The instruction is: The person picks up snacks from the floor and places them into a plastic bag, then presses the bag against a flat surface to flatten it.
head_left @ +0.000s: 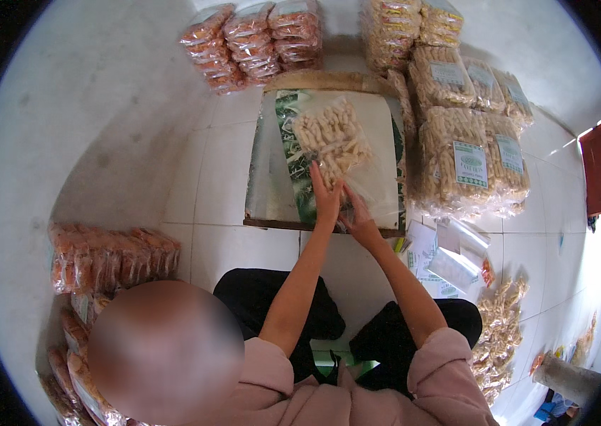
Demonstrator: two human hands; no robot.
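A clear plastic bag of pale, finger-shaped snack sticks (332, 135) lies flat on a low table (265, 170) in front of me. The sticks fill its far part, and the end toward me is loose film. My left hand (324, 195) rests on the near left part of the bag, its fingers stretched forward along the sticks. Close beside it, my right hand (357, 213) is at the loose near end, with its fingers partly behind the shiny film and seemingly closed on it. A green and white printed sheet (288, 135) lies under the bag.
Stacked packs of pale sticks (456, 156) stand right of the table, with reddish packs (251, 42) behind it and more (112, 259) at left. Plastic bags and printed sheets (449, 259) lie on the tiled floor near loose sticks (503, 334). A blurred round area (166, 351) covers the lower left.
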